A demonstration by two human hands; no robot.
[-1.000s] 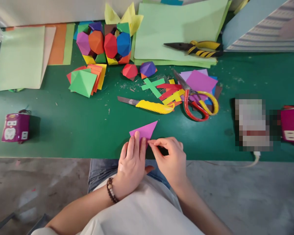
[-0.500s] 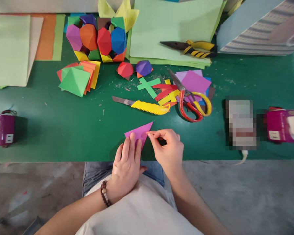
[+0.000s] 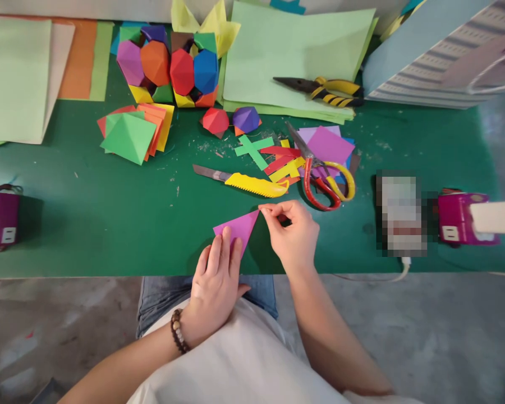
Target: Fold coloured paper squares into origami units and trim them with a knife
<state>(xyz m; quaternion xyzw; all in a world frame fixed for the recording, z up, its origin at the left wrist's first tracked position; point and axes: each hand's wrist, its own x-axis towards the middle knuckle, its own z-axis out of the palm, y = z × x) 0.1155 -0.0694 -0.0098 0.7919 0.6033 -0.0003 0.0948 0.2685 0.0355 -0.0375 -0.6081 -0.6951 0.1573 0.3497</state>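
Bare green table (image 3: 109, 224) lies open on the left. My left hand (image 3: 215, 280) rests flat, fingers together, pressing the folded, crisp-edged purple triangle (image 3: 240, 224) down near the table's front edge. My right hand (image 3: 293, 235) pinches its far tip, with the yellow knife (image 3: 256, 184) just beyond.

One head-worn camera covers the scene. It looks forward and steeply down onto the bench (image 3: 88, 224) from above its near edge, which runs level across the lower frame. The far edge lies along the top. Range is close: left hand (image 3: 214, 280), right hand (image 3: 294, 235) and paper triangle (image 3: 238, 227) sit just below centre.
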